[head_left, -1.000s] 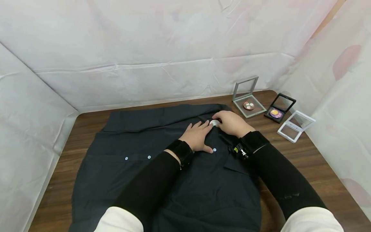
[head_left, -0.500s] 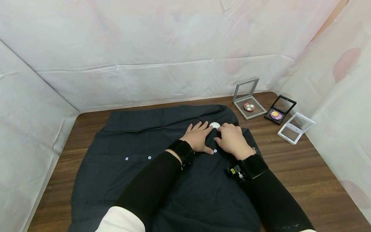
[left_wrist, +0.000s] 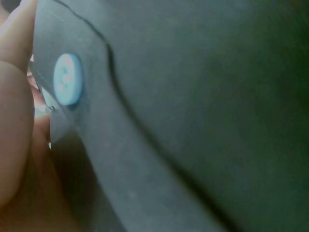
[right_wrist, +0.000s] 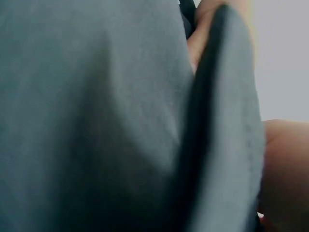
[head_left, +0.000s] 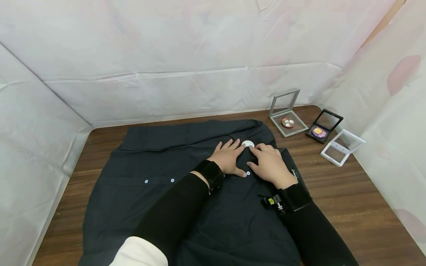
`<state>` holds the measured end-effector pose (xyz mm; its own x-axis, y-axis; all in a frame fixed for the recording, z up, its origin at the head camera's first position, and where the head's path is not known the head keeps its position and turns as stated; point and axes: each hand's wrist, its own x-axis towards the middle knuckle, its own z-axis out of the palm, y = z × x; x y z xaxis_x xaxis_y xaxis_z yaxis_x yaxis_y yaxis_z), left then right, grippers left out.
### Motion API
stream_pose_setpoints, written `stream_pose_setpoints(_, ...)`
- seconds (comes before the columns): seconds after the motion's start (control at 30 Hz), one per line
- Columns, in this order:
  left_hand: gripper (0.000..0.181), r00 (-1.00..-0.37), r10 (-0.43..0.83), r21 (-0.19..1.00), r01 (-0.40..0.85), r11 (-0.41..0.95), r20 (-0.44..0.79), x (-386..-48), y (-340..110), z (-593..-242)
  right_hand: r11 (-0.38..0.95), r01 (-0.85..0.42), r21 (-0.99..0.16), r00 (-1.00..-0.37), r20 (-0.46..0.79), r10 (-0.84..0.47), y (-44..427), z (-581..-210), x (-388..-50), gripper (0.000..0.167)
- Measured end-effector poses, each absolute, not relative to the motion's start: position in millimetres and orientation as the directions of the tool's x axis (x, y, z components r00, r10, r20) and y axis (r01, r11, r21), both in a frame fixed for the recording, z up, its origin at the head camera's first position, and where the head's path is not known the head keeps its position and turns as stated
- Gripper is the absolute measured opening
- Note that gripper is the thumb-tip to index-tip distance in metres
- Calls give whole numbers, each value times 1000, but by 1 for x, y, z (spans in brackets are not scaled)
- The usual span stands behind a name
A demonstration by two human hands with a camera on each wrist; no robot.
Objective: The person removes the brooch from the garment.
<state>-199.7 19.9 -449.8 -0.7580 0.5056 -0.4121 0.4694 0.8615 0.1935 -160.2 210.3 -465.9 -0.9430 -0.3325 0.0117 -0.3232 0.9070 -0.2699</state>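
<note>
A dark shirt [head_left: 199,207] lies spread out, with small pale buttons [head_left: 172,180] on its front. My left hand [head_left: 227,158] lies on it with fingers spread. Its fingertips reach the lower left edge of a white round badge [head_left: 247,143] near the collar. From the other side my right hand [head_left: 270,163] rests on the cloth, index fingertip at the badge's lower right edge and thumb held apart from it. In the left wrist view a button [left_wrist: 67,79] shows close beside the fingers. A raised cloth fold [right_wrist: 236,125] hides part of the right hand in its wrist view.
At the back right of the wooden table [head_left: 352,199] stand three opened cases: a grey case [head_left: 279,130] with a round patterned badge [head_left: 287,123], a black case [head_left: 313,137] with a purple badge [head_left: 319,132], and a white case [head_left: 335,161]. White sheets [head_left: 186,92] hang around the table.
My right hand has moved down and away from above the badge to its lower right, leaving the badge more exposed. My left hand has stayed in place.
</note>
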Motion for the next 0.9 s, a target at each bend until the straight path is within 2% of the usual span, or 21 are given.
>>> stream_pose_setpoints(0.37, 112, -756, 506, 198, 467, 862, -415, -198, 21, -451, 920, -322, -224, -941, -27, -336, 211, -469, -160, 67)
stream_pose_setpoints(0.63, 118, -777, 469, 196, 427, 883, -420, -199, 19, -452, 919, -331, -215, -937, -40, -347, 211, -467, -160, 69)
stream_pose_setpoints(0.9, 116, -792, 422, 185, 379, 907, -441, -201, 18, -451, 917, -341, -207, -930, -67, -361, 211, -463, -162, 69)
